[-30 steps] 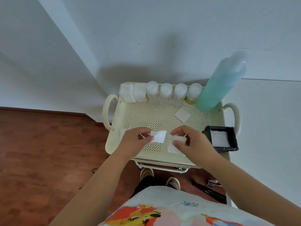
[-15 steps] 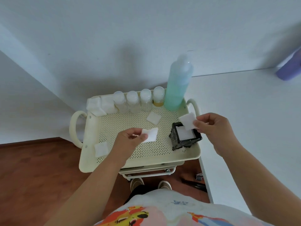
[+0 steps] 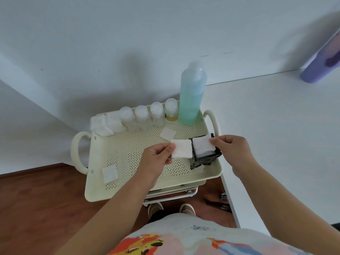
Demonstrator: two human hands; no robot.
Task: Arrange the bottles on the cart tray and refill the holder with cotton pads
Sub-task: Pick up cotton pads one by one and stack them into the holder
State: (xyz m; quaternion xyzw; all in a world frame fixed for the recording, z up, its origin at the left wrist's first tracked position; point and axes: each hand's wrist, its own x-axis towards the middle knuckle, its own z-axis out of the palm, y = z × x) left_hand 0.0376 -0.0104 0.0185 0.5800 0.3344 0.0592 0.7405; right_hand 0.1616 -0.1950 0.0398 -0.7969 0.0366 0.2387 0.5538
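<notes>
- Head view: right hand [image 3: 233, 153] pinches a cotton pad [image 3: 203, 145] by its right edge, at the mouth of the black holder [image 3: 206, 159] on the right side of the cart tray [image 3: 128, 192].
- Left hand [image 3: 156, 161] pinches a second pad [image 3: 181, 150] just left of the holder.
- Risk: the pad looks tilted and may snag the rim and fold.
- Risk: pushing down could tip the light holder.
- Loose pads [image 3: 110, 174] remain; bottles [image 3: 141, 117] line the far edge.
</notes>
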